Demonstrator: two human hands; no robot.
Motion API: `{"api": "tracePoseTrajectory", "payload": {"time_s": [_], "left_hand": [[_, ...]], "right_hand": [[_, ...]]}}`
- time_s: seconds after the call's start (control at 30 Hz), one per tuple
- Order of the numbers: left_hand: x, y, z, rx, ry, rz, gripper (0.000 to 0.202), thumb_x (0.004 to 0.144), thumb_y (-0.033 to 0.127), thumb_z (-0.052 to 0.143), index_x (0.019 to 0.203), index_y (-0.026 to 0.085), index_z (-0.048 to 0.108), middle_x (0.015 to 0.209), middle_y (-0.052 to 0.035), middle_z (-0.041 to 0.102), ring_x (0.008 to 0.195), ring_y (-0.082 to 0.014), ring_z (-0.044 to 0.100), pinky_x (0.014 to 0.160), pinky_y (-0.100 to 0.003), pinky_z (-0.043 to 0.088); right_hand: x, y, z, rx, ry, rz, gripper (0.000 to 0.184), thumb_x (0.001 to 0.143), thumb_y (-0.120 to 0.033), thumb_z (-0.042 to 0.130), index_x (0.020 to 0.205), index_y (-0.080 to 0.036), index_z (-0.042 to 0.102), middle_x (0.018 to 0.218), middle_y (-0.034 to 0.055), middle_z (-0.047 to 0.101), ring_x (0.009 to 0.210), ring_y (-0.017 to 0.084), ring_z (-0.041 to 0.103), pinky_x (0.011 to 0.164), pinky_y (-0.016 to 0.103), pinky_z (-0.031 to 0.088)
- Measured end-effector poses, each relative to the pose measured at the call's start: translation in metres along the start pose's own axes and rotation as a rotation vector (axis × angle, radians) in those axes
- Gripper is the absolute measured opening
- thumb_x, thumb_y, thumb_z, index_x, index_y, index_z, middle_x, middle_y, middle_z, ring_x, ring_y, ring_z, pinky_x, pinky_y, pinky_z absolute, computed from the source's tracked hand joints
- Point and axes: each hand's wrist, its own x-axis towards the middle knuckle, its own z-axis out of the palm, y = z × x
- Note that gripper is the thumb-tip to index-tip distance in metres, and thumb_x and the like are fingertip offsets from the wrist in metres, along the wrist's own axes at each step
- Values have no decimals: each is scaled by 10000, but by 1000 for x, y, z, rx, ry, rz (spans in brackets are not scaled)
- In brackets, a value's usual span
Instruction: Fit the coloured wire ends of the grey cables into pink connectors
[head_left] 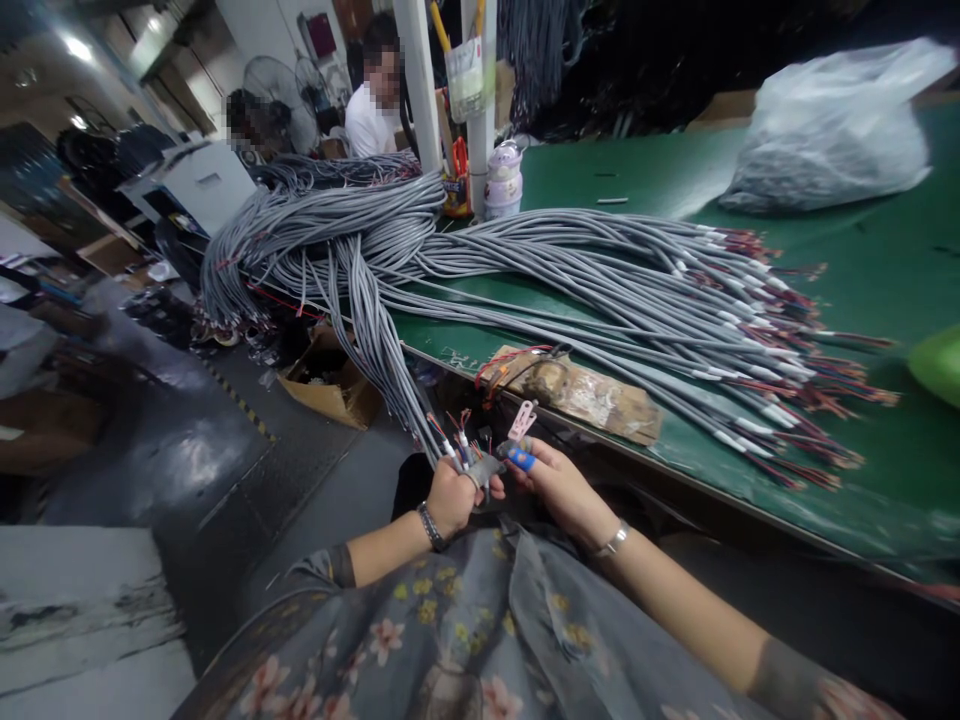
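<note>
My left hand (451,497) is closed around the ends of a bundle of grey cables (386,350) that hangs over the bench edge. Red, blue and copper-tipped wires stick up out of that fist, and grey wrapping covers some of its fingers. Close by on the right, my right hand (566,490) pinches a small pink flat piece (523,420) with slots in it. Blue tape (521,459) is wound round one digit of this hand. Whether the pink piece touches a wire, I cannot tell.
Many more grey cables (570,255) lie across the green bench (637,180), their bared ends to the right. A worn wooden board (592,395) sits at the front edge. Behind stand a white plastic bag (832,125) and a post (420,90). A person (371,120) sits beyond.
</note>
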Motion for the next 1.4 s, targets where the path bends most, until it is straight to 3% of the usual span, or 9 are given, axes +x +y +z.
{"api": "tracePoseTrajectory", "payload": {"time_s": [0.27, 0.57, 0.77, 1.03, 1.23, 1.4], "left_hand": [[0, -7, -3, 88, -41, 17, 461, 631, 586, 684, 511, 164, 544, 380, -4, 511, 357, -96, 475, 375, -204, 321], [1, -6, -3, 30, -70, -5, 449, 629, 573, 698, 575, 140, 592, 470, -39, 593, 385, -108, 520, 361, -201, 287], [0, -3, -3, 6, -103, -4, 471, 616, 595, 699, 578, 134, 605, 479, -45, 608, 392, -107, 534, 357, -193, 279], [-1, 3, -6, -28, -260, -38, 483, 613, 601, 686, 605, 121, 634, 532, -70, 641, 399, -105, 540, 346, -189, 241], [-2, 5, -4, -29, -154, -55, 424, 560, 527, 741, 553, 138, 573, 454, -28, 581, 380, -101, 518, 346, -189, 260], [-2, 10, -2, -68, -138, -77, 390, 525, 482, 749, 557, 142, 561, 426, -8, 552, 367, -108, 523, 339, -187, 242]], "right_hand": [[-3, -7, 9, 61, -47, 35, 387, 542, -484, 782, 642, -217, 522, 516, -28, 570, 482, 137, 511, 530, 302, 422], [0, 0, 5, 129, -51, 50, 363, 573, -462, 781, 723, -202, 575, 536, -30, 560, 468, 122, 502, 494, 280, 376], [2, 3, 3, 197, -16, 74, 353, 523, -419, 828, 659, -196, 592, 553, -24, 577, 477, 110, 485, 490, 268, 365], [5, 4, -1, 372, -264, 217, 350, 535, -413, 841, 652, -190, 597, 536, -26, 592, 476, 125, 550, 508, 265, 428], [9, 8, -9, 439, -145, 165, 277, 576, -344, 843, 688, -184, 646, 596, -34, 598, 496, 70, 487, 487, 199, 421], [18, 12, -22, 500, -42, 207, 256, 666, -431, 768, 692, -199, 662, 635, -5, 619, 521, 89, 496, 495, 214, 436]]}}
